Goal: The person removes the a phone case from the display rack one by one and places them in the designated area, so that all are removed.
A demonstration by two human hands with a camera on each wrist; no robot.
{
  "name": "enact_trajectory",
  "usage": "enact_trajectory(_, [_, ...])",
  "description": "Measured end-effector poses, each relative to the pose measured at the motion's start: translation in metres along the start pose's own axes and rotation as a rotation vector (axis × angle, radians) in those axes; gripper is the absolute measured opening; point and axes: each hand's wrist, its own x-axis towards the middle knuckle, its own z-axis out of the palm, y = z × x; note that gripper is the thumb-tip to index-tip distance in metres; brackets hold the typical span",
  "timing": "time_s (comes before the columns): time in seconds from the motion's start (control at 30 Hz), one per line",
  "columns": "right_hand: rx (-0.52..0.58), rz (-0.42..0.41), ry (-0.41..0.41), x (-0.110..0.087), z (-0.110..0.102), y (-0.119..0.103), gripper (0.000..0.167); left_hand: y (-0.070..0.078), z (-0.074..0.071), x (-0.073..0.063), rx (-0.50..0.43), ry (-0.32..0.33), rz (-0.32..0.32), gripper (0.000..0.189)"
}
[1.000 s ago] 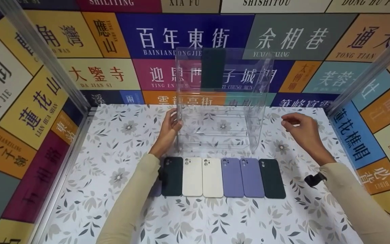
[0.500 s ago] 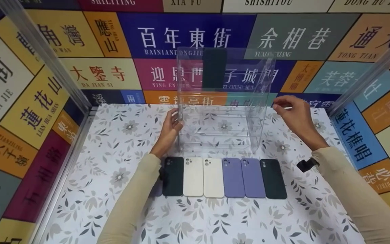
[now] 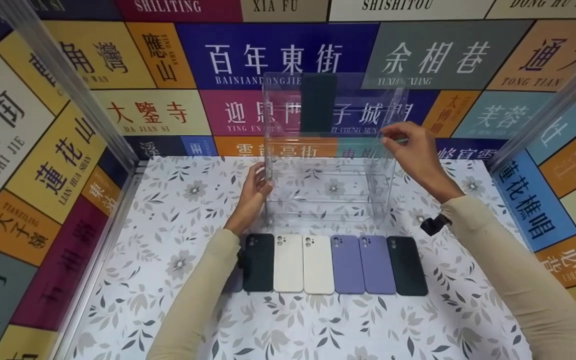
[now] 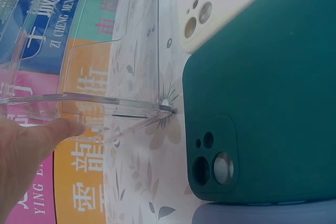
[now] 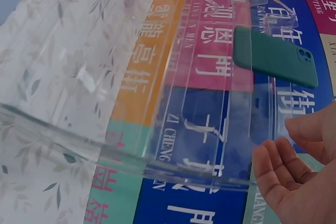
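A clear plastic display rack [image 3: 328,200] with tiers stands upright on the table. One dark green phone case [image 3: 318,102] leans in its upper part, left of the middle. My left hand [image 3: 250,200] holds the rack's left side edge, and its thumb shows against the clear panel in the left wrist view. My right hand [image 3: 415,157] is at the rack's upper right side, fingers bent loosely and nothing visible between thumb and fingertips [image 5: 270,161]. In front of the rack lies a row of phone cases: dark green [image 3: 259,262], cream [image 3: 289,264], purple [image 3: 348,265] and another dark green [image 3: 408,266].
Under everything is a white leaf-patterned tabletop [image 3: 168,300]. Another purple case [image 3: 233,282] is mostly hidden by the left sleeve. Colourful panels with lettering [image 3: 278,55] rise behind and beside the table, with metal posts [image 3: 85,95] at the corners.
My right hand has moved left and up, from beside the rack to its upper right side. The left hand stays on the rack's left edge. The phone cases lie as before.
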Motion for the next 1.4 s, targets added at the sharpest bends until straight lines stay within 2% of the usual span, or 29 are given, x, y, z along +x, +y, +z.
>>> enact_trajectory(0.23, [0.000, -0.041, -0.007, 0.021, 0.015, -0.013, 0.022, -0.003, -0.001, -0.001, 0.002, 0.005, 0.003, 0.062])
enact_trajectory(0.43, [0.025, -0.062, -0.010, 0.040, 0.025, -0.031, 0.023, -0.003, -0.002, 0.000, -0.011, 0.011, 0.015, 0.060])
enact_trajectory(0.73, [0.005, -0.094, -0.028, 0.067, 0.036, -0.057, 0.027, -0.002, 0.000, 0.001, -0.019, 0.021, 0.011, 0.060])
enact_trajectory(1.1, [0.005, -0.071, -0.040, 0.088, 0.046, -0.084, 0.040, -0.002, 0.000, 0.002, 0.017, 0.023, 0.007, 0.059])
enact_trajectory(1.4, [-0.012, -0.085, -0.028, 0.101, 0.057, -0.090, 0.047, -0.002, 0.000, 0.002, 0.028, 0.012, 0.023, 0.058])
